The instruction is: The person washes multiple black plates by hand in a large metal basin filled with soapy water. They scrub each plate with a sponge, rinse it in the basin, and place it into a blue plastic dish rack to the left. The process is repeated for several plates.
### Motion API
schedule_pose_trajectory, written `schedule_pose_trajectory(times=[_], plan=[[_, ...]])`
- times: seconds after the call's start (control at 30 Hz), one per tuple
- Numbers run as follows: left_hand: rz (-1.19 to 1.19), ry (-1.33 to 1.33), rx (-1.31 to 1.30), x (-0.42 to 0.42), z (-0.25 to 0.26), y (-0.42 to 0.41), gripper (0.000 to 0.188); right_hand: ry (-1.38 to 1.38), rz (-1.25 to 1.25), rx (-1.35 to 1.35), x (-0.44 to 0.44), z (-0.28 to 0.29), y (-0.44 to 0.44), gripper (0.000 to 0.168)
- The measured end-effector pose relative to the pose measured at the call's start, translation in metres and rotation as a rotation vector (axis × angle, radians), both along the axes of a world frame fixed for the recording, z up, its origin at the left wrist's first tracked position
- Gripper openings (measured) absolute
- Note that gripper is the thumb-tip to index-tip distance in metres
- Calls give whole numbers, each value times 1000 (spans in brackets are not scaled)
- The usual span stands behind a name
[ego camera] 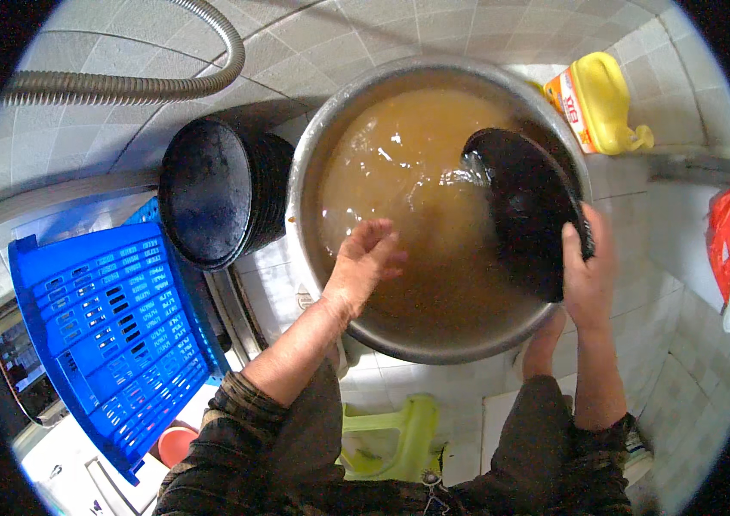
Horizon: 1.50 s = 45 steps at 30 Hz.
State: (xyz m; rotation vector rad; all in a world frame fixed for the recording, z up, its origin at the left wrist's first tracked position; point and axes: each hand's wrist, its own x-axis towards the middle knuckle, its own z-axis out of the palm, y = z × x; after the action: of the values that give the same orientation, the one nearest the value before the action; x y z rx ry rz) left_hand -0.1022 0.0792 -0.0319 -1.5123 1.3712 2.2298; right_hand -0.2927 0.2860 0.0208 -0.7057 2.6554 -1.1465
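A large round metal basin holds cloudy brown water. With my right hand I grip the rim of a black round pan or tray, which stands tilted at the basin's right side, partly in the water. My left hand hovers over the left part of the water, fingers curled and apart, with nothing seen in it. Left of the basin, a stack of similar black round pans rests on its side.
A blue plastic basket stands at the left, near a red round container. Behind the basin at right is a yellow detergent jug. A flexible metal hose crosses the upper left. A green plastic stool is below the basin.
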Motion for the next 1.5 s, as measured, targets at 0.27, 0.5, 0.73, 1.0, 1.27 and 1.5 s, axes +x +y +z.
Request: schedule_pose_trajectory(times=[0.27, 0.5, 0.73, 1.0, 1.27, 1.5], plan=[[-126, 100, 167, -15, 19, 10, 66, -517, -162, -373, -21, 16, 13, 26], [135, 204, 471, -10, 10, 6, 35, -1103, -240, -566, -2, -20, 4, 29], [196, 89, 341, 10, 5, -1, 43, -132, 23, 45, -15, -45, 1, 31], [94, 69, 275, 12, 9, 7, 40, 287, 835, -128, 72, -67, -93, 28], [208, 37, 330, 18, -1, 2, 43, 349, 704, 284, 20, -92, -86, 21], [191, 129, 357, 22, -4, 6, 45, 361, 878, -90, 75, -79, -93, 31]])
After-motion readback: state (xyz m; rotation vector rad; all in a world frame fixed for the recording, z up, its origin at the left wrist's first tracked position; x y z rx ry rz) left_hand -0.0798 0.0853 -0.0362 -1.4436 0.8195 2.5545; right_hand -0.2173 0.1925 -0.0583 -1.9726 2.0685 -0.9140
